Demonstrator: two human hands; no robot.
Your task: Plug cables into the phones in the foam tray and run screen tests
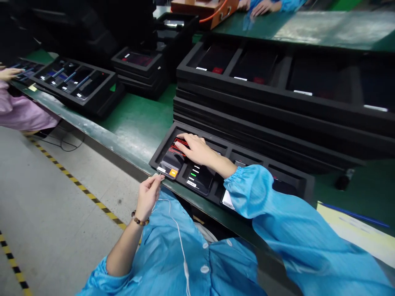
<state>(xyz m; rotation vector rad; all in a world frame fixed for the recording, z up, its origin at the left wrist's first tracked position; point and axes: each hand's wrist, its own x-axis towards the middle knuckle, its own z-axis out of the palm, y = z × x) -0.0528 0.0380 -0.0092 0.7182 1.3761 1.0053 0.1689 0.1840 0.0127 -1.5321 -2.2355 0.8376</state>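
Phone (pixel 169 162) with red text and an orange patch on its screen, lying in the end compartment of a black tray (pixel 308 185), beneath the right fingers (pixel 188 139) and just beyond the left fingers (pixel 156 181). Left fingers pinched together on the pale end of a white cable (pixel 179 234), right at the phone's near edge; impossible to tell whether plugged in. Right fingers loosely spread over the upper part of the screen, grasping nothing visible; pressure on the glass impossible to judge. Behind the left fingers, around the wrist, a beaded bracelet (pixel 140 220). Just right of the fingers, in the next compartment, a second phone (pixel 200 181) showing white lines and one green line. Further right of them, partly hidden by a blue sleeve (pixel 268 197), a third phone (pixel 228 200). Beyond the right fingers, a tall stack of black trays (pixel 222 105), with dark, labelled devices in the topmost. Left of the fingers, green tabletop (pixel 138 119), then another tray (pixel 100 88) of phones with slim blue sticks, and farther off a co-worker's hand (pixel 10 73). Far right of the fingers, a blue pen (pixel 353 213) along the edge of a yellow sheet (pixel 354 232). Farthest beyond them, an orange case (pixel 216 18).
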